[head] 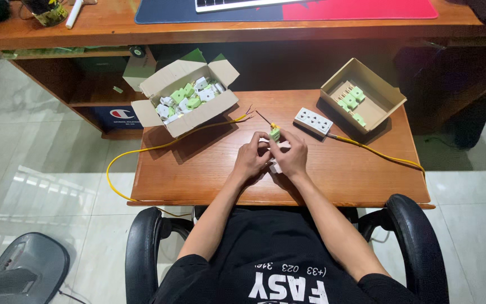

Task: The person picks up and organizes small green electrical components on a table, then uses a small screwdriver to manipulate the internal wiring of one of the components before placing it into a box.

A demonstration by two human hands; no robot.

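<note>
While both hands meet over the desk, I log:
Left hand (250, 160): fingers pinching the green plug piece (275, 134).
Right hand (292, 158): pinching it too, opposite side.
Piece: near desk (209, 180) centre; I judge it light, rigid, smooth plastic; best held by its flat sides.
Beyond piece: white socket strip (313, 121), yellow cable (158, 147).
Farther: parts box (187, 101), small box (362, 95).

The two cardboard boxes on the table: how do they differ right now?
The left box is heaped with many white and green plastic parts; the right box holds only a few green parts. The left box has its flaps spread open; the right box is a shallow tray showing no flaps. The left box's load is jumbled; the right box's lie in a short line. Both are tan cardboard, open-topped, and apart from both hands.
</note>
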